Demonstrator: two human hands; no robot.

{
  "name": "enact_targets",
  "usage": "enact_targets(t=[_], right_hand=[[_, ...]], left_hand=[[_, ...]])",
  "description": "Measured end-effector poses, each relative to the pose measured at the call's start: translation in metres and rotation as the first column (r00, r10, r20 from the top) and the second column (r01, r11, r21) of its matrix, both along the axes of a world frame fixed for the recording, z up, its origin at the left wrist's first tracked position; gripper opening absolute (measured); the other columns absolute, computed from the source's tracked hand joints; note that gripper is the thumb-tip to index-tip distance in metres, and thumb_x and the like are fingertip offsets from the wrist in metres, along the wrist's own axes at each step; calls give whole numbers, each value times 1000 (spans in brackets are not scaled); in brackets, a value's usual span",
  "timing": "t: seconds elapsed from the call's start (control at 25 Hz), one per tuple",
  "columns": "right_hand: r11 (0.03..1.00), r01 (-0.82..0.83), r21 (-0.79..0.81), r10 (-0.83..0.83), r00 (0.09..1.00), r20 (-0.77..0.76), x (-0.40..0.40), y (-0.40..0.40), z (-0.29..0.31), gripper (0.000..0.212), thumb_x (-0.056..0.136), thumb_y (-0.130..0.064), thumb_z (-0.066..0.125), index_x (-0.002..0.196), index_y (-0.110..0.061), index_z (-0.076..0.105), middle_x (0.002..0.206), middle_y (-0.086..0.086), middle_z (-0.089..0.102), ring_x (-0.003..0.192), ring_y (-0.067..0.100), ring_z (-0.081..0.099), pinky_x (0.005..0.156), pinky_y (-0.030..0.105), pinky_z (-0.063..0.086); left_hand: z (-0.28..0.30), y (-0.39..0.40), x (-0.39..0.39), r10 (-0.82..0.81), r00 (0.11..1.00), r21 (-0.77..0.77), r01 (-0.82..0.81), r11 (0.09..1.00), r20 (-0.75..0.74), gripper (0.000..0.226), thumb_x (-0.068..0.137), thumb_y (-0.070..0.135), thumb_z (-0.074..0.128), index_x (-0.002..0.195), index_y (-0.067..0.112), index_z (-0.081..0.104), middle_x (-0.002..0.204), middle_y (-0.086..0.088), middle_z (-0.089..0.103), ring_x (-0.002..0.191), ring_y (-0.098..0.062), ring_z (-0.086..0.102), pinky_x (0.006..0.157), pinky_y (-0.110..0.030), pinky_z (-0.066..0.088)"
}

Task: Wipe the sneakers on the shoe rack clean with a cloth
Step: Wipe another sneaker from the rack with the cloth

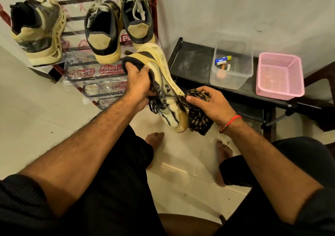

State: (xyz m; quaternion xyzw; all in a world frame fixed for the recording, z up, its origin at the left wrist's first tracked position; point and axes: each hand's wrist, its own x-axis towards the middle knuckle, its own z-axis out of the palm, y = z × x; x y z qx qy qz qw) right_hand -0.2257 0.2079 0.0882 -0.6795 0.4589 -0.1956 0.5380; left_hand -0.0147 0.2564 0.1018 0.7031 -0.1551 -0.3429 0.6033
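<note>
A cream and dark sneaker point(166, 94) hangs in the air in front of me, toe pointing down towards my feet. My left hand point(139, 80) grips it by the collar and tongue. My right hand point(208, 101) holds a bunched dark and tan patterned cloth point(197, 116), which lies against the sneaker's sole edge near the toe. Three more sneakers stand on the red shoe rack point(154, 13): one at the left point(39, 31), and a pair point(103, 34) point(139, 16) side by side at the right.
A black low shelf point(192, 63) to the right carries a clear plastic tub point(232, 65) with small items and a pink mesh basket point(279, 74). Printed plastic sheets point(94, 72) cover the rack's lower bars. My bare feet rest on the pale tiled floor.
</note>
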Motion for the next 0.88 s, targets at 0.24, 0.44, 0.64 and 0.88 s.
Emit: enact_targets(t=[0.24,0.44,0.64,0.88], right_hand=[[976,203,-83,-161,919,359,5,21,8,19,87,-26,75,105,-22,68,102,2,72,97,15,69,90,42,57],[927,367,-71,-293,831,473,9,23,9,20,85,-29,77,102,-23,69,104,7,71,99,22,69,90,49,57],[814,566,-129,-435,742,511,7,10,6,25,83,-35,76,104,-24,67,110,12,67,103,21,67,91,44,57],[762,637,-120,-484,682,549,1,-14,6,22,81,-38,77,99,-31,65,112,17,66,103,24,68,90,42,57]], left_hand=[[1,6,22,208,785,-51,-292,955,-584,14,104,2,38,103,5,51,76,-10,54,57,-17,56,48,-35,57],[0,7,16,111,722,-36,-185,982,-683,19,104,19,55,107,1,61,83,-12,65,77,-18,67,52,-39,61],[5,8,-21,-295,891,107,350,931,-344,53,88,30,79,129,1,60,107,-13,76,94,-24,75,79,-39,63],[17,8,-32,-733,557,476,560,678,390,65,75,61,80,115,16,53,118,11,66,111,-7,60,100,-32,43]])
